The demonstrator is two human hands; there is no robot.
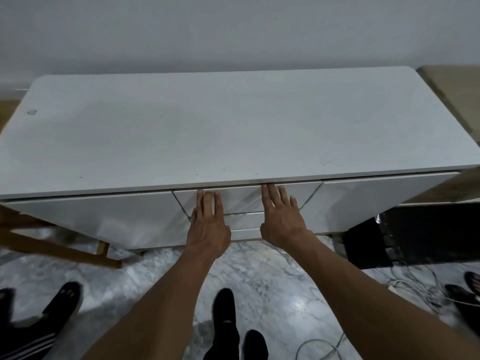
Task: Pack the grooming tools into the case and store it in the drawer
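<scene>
A white cabinet (233, 126) stands against the wall with a bare top. Its top middle drawer (241, 198) sits flush with the front. My left hand (207, 222) lies flat on the drawer front, fingers stretched out. My right hand (281, 216) presses flat on the same drawer front to the right, fingertips reaching the underside of the cabinet top. Neither hand holds anything. No case and no grooming tools are in view.
A second, lower drawer (246, 219) shows between my hands. A wooden frame (52, 245) stands at the left, a black box (415, 235) and loose cables (415, 289) at the right. Other people's feet (62, 300) stand on the marble floor.
</scene>
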